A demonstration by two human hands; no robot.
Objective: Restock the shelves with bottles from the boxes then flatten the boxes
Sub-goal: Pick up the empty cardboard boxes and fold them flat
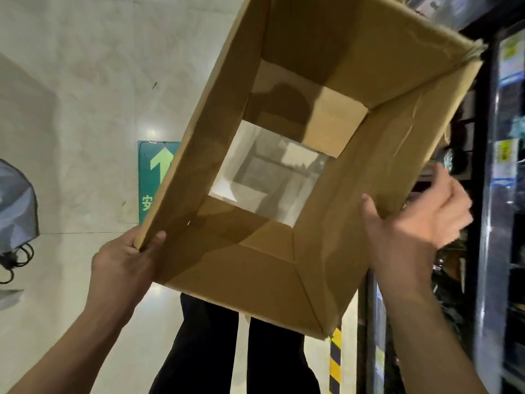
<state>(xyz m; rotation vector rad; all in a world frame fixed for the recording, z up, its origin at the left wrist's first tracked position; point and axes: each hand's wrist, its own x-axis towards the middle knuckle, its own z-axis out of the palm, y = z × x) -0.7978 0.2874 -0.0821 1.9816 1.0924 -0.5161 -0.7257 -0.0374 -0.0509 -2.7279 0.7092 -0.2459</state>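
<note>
Head view: empty cardboard box is being held up tilted in front of the chest, open both ends, floor showing through. Left hand is pinching the left wall edge, thumb inside. Right hand is gripping the right wall, fingers curled outside, blurred. Shelves are sitting just right.

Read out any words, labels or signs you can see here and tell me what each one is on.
"安": one Chinese character under a pale green arrow on the green floor sign; the cardboard box hides the rest.
Shelf labels on the cooler at right: too blurred to read.
Cardboard box: no printing visible inside.
</note>
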